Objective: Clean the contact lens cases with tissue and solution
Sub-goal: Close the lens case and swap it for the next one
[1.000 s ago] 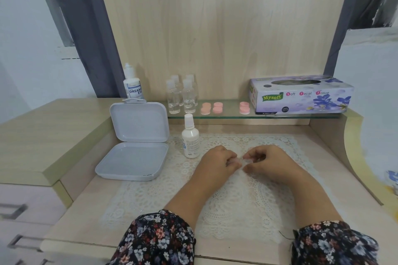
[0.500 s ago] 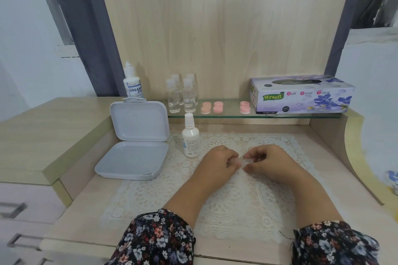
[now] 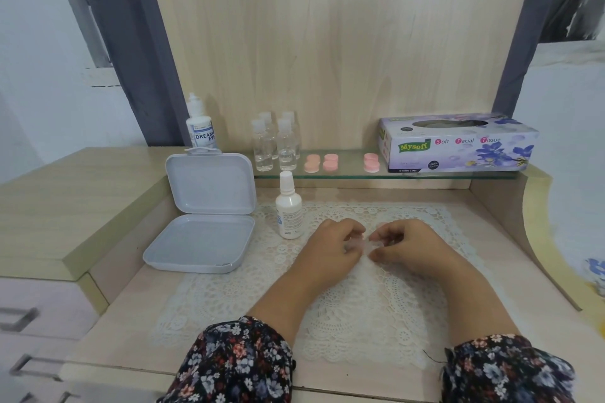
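**Clear lens case pinched between both hands over lace mat**

Nearest, floral sleeves (image 3: 235, 363) at the desk edge. On the lace mat (image 3: 343, 321), left hand (image 3: 330, 249) and right hand (image 3: 409, 245) meeting, fingers curled, together pinching what looks like a small clear contact lens case (image 3: 360, 244), blurred. Just left, upright white solution bottle (image 3: 288, 208) and open grey box (image 3: 206, 216). Beyond, on the glass shelf (image 3: 425, 176): clear bottles (image 3: 276, 145), pink cases (image 3: 330, 162), Mysoft tissue box (image 3: 458, 144).
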Demonstrator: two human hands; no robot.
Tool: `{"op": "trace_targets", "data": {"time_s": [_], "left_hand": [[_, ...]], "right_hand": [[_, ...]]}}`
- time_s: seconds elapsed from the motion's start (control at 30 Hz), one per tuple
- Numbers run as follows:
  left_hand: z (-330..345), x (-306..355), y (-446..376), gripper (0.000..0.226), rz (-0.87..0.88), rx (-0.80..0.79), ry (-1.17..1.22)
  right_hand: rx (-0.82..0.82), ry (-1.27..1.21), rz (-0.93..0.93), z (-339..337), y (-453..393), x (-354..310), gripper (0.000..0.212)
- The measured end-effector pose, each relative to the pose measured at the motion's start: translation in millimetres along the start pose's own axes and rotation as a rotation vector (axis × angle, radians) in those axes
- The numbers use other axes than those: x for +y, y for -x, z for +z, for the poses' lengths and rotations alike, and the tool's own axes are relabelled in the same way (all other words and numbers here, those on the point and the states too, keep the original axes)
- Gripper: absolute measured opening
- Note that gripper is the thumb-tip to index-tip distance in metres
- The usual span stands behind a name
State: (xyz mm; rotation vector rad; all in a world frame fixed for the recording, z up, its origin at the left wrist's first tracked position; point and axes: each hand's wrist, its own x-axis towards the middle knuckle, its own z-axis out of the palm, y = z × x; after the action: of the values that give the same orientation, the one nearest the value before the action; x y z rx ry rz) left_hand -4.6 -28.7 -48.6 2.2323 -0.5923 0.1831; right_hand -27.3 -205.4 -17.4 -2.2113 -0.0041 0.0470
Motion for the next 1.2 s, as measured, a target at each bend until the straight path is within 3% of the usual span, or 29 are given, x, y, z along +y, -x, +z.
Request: {"op": "trace_targets", "data": {"time_s": [0.27, 0.47, 0.7, 1.2], "left_hand": [[-0.1, -0.5, -1.4, 0.041, -0.056, -0.001, 0.048], [-0.7, 0.0, -1.5, 0.033, -0.058, -0.011, 0.081], [-1.5, 1.8, 0.4, 0.048, -0.032, -0.028, 0.034], [-0.4, -2.6, -1.6, 0.039, -0.072, -0.06, 0.061]], "right_hand": [[-0.006, -0.002, -0.008, -0.6, 1.0, -1.0, 0.018], [-0.01, -0.002, -0.005, -0.8, 1.2, -1.3, 0.019], [-0.009, 0.008, -0.004, -0.2, 0.1, 0.1, 0.02], [-0.009, 0.004, 0.003, 0.2, -1.8, 0.5, 0.019]]}}
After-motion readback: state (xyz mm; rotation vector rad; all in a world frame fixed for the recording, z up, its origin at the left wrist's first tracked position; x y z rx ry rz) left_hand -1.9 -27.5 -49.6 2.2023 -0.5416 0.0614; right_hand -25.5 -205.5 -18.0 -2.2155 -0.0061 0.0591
